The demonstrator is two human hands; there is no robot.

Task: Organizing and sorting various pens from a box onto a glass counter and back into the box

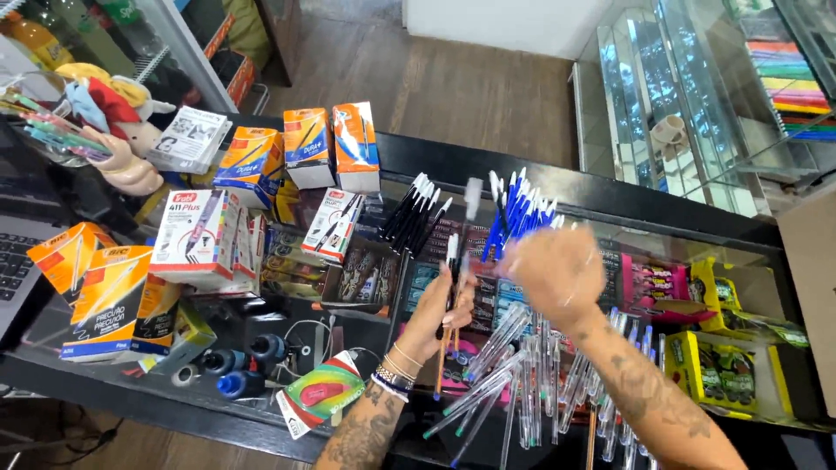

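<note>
My left hand (pixel 438 309) is closed around a few pens (pixel 453 265) held upright over the glass counter (pixel 261 348). My right hand (pixel 557 274), blurred, is raised just to the right of them; one blurred pen (pixel 471 198) stands above between the hands, and I cannot tell whether the right hand holds it. Black-capped pens (pixel 416 213) and blue-capped pens (pixel 518 213) lie fanned out on the glass behind the hands. A loose heap of clear pens (pixel 531 374) lies under my right forearm.
Orange, blue and white pen boxes (pixel 252 165) stand across the left of the counter. Ink bottles (pixel 239 370) and a packaged item (pixel 318 396) lie at the near left. A laptop (pixel 13 261) sits far left. Yellow and pink packs (pixel 723 365) show under the glass at right.
</note>
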